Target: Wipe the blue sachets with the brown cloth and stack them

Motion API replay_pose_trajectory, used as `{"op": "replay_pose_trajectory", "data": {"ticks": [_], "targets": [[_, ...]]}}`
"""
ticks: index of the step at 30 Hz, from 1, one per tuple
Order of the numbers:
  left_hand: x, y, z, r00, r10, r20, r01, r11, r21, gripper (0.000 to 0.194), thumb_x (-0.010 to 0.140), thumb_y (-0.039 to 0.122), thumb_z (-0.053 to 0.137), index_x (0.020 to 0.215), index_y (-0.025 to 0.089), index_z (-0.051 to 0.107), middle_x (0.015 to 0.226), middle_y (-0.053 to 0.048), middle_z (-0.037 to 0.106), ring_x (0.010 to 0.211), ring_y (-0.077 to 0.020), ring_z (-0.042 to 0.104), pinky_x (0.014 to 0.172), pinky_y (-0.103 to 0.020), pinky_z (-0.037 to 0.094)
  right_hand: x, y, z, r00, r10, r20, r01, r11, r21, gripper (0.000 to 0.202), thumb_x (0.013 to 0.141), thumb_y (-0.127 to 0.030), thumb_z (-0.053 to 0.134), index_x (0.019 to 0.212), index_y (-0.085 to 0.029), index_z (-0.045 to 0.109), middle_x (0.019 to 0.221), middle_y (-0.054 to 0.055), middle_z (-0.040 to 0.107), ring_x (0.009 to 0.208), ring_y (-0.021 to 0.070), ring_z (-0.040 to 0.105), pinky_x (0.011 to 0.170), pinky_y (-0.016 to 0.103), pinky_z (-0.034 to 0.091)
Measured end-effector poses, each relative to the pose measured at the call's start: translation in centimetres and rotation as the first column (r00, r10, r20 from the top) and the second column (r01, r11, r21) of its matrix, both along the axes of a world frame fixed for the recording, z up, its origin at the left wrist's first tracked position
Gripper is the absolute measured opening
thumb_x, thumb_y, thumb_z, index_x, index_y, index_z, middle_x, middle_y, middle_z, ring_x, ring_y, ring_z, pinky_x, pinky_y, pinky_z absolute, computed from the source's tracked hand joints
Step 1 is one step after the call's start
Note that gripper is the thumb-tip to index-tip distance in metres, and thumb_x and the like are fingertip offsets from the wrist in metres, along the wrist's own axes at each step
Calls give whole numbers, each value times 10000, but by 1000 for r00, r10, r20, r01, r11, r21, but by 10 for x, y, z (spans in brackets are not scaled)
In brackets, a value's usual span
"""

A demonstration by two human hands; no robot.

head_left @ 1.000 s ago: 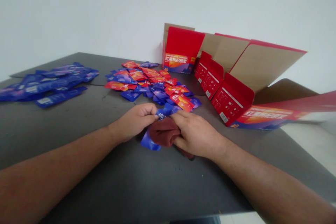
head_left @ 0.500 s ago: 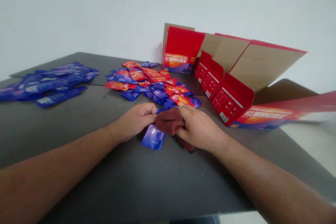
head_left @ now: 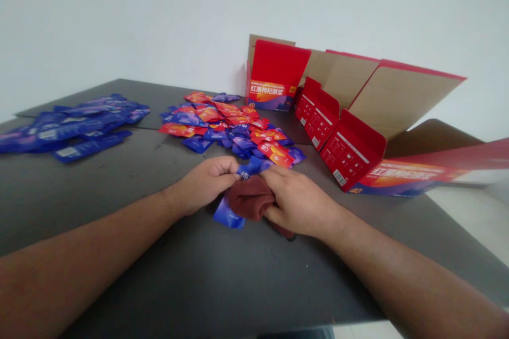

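A blue sachet (head_left: 229, 215) lies slanted in front of me, its middle covered by a brown cloth (head_left: 251, 198). Thumb and fingers of my left hand (head_left: 207, 183) pinch the sachet's upper left edge. My right hand (head_left: 296, 196) is closed around the bunched cloth and presses it over the sachet's printed face. Just beyond my hands is a mixed pile of red and blue sachets (head_left: 228, 122). How much of the sachet touches the table under the cloth is hidden.
A heap of blue sachets (head_left: 79, 122) lies on the dark table (head_left: 178, 275) at left. Open red cartons (head_left: 350, 148) with raised flaps stand along the right side, and another red carton (head_left: 272, 77) stands at the back. A white wall rises behind.
The cloth in my right hand has moved slightly down and left over the sachet, uncovering its upper part and covering more of its lower part. My left hand has stayed in place.
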State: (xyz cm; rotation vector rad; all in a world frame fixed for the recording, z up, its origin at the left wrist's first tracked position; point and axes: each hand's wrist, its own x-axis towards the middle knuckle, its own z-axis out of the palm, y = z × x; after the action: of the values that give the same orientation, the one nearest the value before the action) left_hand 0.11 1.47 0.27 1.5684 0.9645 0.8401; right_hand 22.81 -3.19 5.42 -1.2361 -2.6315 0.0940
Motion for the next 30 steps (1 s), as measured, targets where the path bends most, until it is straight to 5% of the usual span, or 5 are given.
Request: {"op": "replay_pose_trajectory", "data": {"ticks": [8,13,19,25,30], "targets": [[-1,1,0,1000,10,-21,-10,1000,-25,176,846,300,645,765,185,540,657,37,569,571,-105,490,540,-211,374,2,2,1,994,-105,-25,106,994,31,140,828,-245,582,954,-200,542,955,55,628,865,204,596,751,318,463],[0,1,0,1000,-12,-1,12,1000,21,194,843,301,653,743,179,540,674,34,558,600,-102,486,562,-212,389,0,-1,0,1000,21,15,-21,1000,-11,151,823,-265,594,955,-207,551,977,52,636,887,215,608,756,324,470],[-1,1,-2,1000,18,-25,-19,1000,-22,197,841,328,665,768,186,548,669,32,582,572,-108,502,545,-218,379,1,3,-1,992,-126,-24,127,991,52,135,827,-241,572,952,-203,540,964,60,636,875,213,604,752,329,466],[-1,1,0,999,-20,-26,21,999,47,198,854,306,639,737,182,539,678,36,559,611,-105,492,576,-217,392,0,-1,0,999,15,28,-15,1000,-18,147,814,-256,601,944,-209,549,967,49,627,874,205,598,750,315,465],[-1,2,-3,1000,2,-8,-2,1000,-28,187,849,322,659,785,190,542,672,34,578,591,-114,515,554,-224,382,3,4,0,992,-121,-31,122,991,46,127,829,-245,568,944,-206,530,950,55,622,866,204,592,747,320,455]]}}
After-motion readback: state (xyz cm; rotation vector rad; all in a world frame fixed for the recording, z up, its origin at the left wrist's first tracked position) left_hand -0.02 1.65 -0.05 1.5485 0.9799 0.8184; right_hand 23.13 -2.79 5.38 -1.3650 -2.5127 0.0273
